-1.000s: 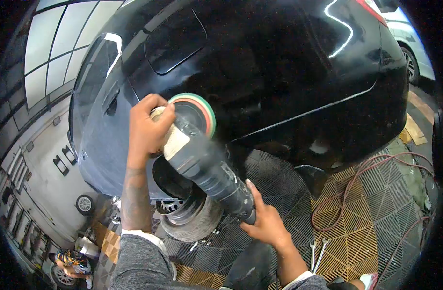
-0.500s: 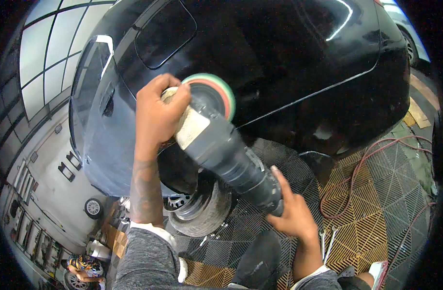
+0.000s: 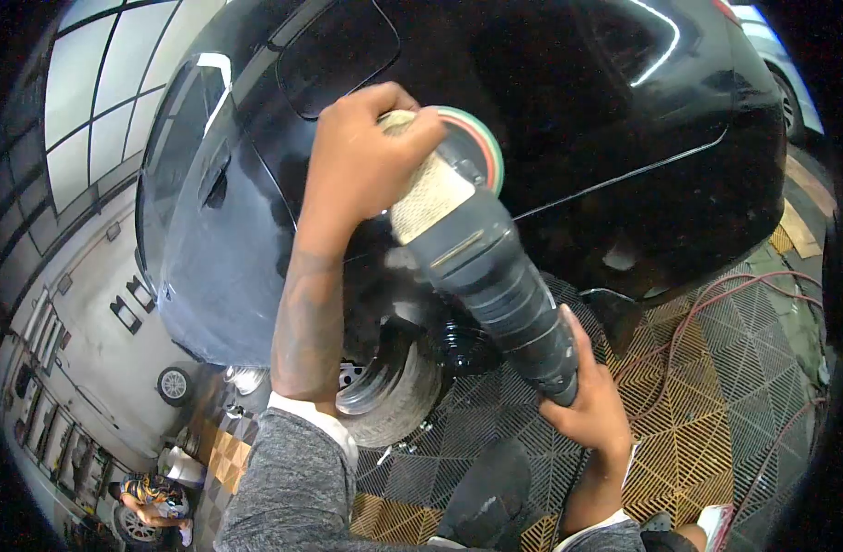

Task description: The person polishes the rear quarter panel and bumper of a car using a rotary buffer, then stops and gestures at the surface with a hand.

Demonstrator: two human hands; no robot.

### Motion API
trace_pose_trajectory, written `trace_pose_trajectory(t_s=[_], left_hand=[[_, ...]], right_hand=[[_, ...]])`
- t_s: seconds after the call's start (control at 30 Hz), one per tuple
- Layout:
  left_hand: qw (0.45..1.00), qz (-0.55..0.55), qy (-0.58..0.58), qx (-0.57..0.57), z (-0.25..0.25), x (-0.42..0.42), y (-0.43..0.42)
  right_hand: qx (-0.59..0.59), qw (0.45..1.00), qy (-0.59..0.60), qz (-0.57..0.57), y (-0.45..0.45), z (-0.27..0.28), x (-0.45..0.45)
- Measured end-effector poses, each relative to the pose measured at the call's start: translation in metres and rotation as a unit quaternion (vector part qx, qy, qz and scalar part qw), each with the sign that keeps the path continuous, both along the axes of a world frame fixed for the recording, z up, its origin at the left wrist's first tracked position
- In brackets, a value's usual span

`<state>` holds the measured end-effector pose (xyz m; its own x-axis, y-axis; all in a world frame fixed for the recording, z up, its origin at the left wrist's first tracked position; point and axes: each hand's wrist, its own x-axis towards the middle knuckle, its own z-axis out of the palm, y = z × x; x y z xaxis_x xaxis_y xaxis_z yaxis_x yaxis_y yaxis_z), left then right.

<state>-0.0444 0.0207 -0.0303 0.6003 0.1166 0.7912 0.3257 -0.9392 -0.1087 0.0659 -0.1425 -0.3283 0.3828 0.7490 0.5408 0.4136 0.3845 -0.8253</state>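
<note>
A black car polisher (image 3: 495, 276) is held in both my hands, its green-edged pad (image 3: 497, 152) against or very close to the black car body (image 3: 605, 120). My left hand (image 3: 366, 152) is closed round the tape-wrapped front end of the tool. Further down, my right hand (image 3: 587, 396) grips the rear of the body, thumb and fingers around it. The pad sits below and right of the fuel flap (image 3: 334, 55). Most of the pad's face is hidden. Under the car body shows a wheel with its tyre (image 3: 398, 386).
A red hose (image 3: 683, 322) curls over the black and yellow floor tiles (image 3: 679, 432) at right. A dull grey door panel (image 3: 219, 294) is at left. Another person (image 3: 154, 501) sits by a wheel at lower left, near a white bucket (image 3: 184, 467).
Both my hands and the polisher have moved right across the car body, the pad end also slightly upward. My grip on the tool stays the same.
</note>
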Motion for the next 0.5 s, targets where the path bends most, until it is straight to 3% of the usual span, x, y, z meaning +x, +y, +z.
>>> trace_pose_trajectory(t_s=[0.5], left_hand=[[0.990, 0.101, -0.076, -0.068, -0.011, -0.106, 0.044]], right_hand=[[-0.026, 0.993, -0.068, 0.096, 0.060, -0.005, -0.062]])
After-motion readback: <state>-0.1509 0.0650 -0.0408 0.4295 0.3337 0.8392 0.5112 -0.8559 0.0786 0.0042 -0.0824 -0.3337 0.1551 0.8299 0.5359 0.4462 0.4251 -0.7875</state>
